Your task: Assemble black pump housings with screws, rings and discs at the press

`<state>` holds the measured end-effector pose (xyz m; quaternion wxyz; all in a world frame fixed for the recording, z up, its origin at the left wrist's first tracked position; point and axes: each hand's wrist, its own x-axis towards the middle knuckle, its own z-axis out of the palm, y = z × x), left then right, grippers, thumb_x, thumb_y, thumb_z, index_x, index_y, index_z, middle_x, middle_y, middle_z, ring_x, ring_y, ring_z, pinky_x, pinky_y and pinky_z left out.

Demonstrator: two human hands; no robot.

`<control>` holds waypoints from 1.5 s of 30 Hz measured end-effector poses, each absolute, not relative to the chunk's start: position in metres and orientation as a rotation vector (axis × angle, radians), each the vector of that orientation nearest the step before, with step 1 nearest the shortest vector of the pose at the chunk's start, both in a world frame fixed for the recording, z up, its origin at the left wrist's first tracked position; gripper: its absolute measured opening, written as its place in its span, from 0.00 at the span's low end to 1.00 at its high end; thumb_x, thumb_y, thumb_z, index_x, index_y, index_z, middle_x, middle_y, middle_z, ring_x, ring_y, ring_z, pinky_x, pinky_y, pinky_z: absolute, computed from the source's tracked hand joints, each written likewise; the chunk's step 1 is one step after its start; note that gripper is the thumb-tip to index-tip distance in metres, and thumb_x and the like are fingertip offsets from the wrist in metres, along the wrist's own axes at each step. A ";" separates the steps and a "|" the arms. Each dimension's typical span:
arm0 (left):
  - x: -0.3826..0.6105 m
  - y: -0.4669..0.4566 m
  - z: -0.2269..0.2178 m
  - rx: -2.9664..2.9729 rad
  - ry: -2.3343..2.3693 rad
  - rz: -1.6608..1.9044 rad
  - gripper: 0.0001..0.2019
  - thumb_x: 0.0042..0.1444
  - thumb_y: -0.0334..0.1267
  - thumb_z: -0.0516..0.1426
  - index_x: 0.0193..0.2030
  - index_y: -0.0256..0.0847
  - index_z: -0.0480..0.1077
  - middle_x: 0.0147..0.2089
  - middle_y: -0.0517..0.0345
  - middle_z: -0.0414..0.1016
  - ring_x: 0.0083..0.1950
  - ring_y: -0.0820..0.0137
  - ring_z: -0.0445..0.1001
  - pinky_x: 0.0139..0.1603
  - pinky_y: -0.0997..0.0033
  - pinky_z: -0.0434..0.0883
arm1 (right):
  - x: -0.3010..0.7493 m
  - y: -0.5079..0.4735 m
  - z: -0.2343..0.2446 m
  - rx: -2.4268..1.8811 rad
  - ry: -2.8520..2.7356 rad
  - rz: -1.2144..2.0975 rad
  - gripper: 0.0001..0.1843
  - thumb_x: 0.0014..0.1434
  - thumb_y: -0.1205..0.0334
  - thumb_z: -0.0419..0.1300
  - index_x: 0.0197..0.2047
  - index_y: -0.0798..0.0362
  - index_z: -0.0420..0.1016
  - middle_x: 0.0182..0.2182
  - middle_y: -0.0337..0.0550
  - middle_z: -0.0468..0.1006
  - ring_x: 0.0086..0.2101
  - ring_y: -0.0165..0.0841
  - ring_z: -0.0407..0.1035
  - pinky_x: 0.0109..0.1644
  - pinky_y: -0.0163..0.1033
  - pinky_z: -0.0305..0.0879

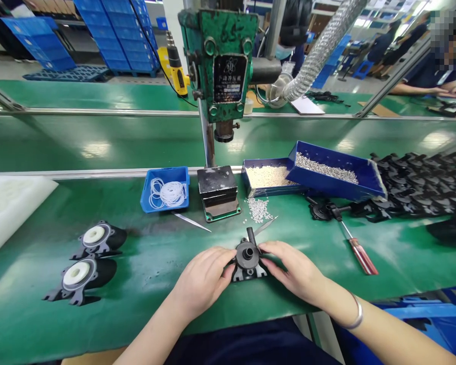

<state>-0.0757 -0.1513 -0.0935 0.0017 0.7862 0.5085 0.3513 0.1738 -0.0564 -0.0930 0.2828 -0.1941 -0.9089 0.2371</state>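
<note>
A black plastic pump housing (248, 255) with a round cover and an upright spout sits on the green bench in front of me. My left hand (209, 276) grips its left edge between thumb and fingers. On the opposite edge, my right hand (292, 268) pinches it the same way; a silver bangle is on that wrist. Just behind the part lie tweezers (266, 225) and a scatter of small metal rings (259, 209). A second pair of tweezers (193, 221) rests farther left.
A green press (228, 66) stands over a metal block (218, 190). Around it are a blue tray of white rings (146, 195) and blue bins of pellets (251, 177) and screws (327, 152). Two black housings (108, 242) lie left; a screwdriver (361, 253) and many black parts (410, 182) lie right.
</note>
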 end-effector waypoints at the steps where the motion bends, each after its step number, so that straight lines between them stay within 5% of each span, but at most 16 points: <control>1: -0.076 -0.152 -0.094 2.482 1.595 1.103 0.16 0.62 0.28 0.57 0.56 0.38 0.67 0.45 0.49 0.82 0.46 0.63 0.81 0.51 0.63 0.78 | 0.174 -0.056 -0.093 -0.510 -2.440 0.639 0.28 0.66 0.72 0.56 0.67 0.49 0.59 0.52 0.50 0.77 0.51 0.37 0.73 0.56 0.47 0.74; 25: -0.078 -0.150 -0.097 2.549 1.502 1.106 0.13 0.59 0.25 0.60 0.51 0.33 0.70 0.45 0.48 0.82 0.46 0.64 0.80 0.52 0.60 0.79 | 0.179 -0.056 -0.093 -0.341 -2.338 0.523 0.26 0.60 0.83 0.58 0.60 0.59 0.68 0.50 0.55 0.79 0.53 0.39 0.73 0.55 0.48 0.76; 37: -0.076 -0.149 -0.096 2.603 1.491 1.171 0.12 0.60 0.25 0.60 0.50 0.34 0.70 0.44 0.50 0.83 0.46 0.65 0.82 0.54 0.60 0.79 | 0.179 -0.055 -0.064 -0.442 -2.619 0.369 0.20 0.64 0.80 0.54 0.58 0.63 0.69 0.49 0.56 0.79 0.50 0.38 0.74 0.56 0.46 0.76; 45: -0.076 -0.148 -0.097 2.513 1.500 1.160 0.15 0.60 0.26 0.59 0.54 0.34 0.68 0.46 0.49 0.81 0.48 0.65 0.80 0.57 0.60 0.78 | 0.176 -0.055 -0.055 -0.515 -2.613 0.289 0.26 0.64 0.75 0.58 0.65 0.63 0.63 0.51 0.56 0.78 0.48 0.38 0.74 0.53 0.44 0.77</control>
